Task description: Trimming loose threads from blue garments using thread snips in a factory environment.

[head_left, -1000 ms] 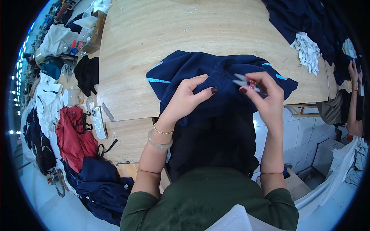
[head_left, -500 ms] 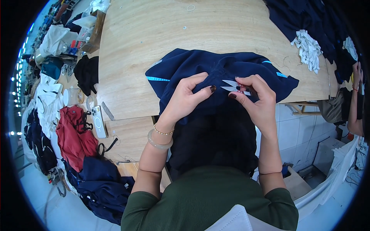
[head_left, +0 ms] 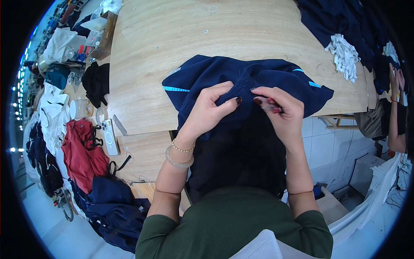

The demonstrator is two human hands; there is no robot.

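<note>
A navy garment (head_left: 267,71) with light blue stripes lies bunched at the table's near edge. My left hand (head_left: 211,103) is closed on a fold of it, thumb and fingers pinching the cloth. Close by on the right, my right hand (head_left: 282,108) has red-handled thread snips (head_left: 271,103) tucked in its palm. Its index finger and thumb reach to the cloth, and the snips' blades are mostly hidden. Whether those fingertips pinch a thread I cannot tell. Fine loose threads (head_left: 245,77) show on the cloth above my fingers.
A phone (head_left: 110,136) and a red garment (head_left: 84,151) lie at the left. Behind them are a wooden box (head_left: 105,36) and white cloths. White scraps (head_left: 343,56) sit at the far right near dark cloth. Another person's hands (head_left: 396,80) work at the right edge.
My right hand has shifted slightly left toward my left hand and turned. The snips' spread blades, which pointed at the cloth, are now drawn back into the hand.
</note>
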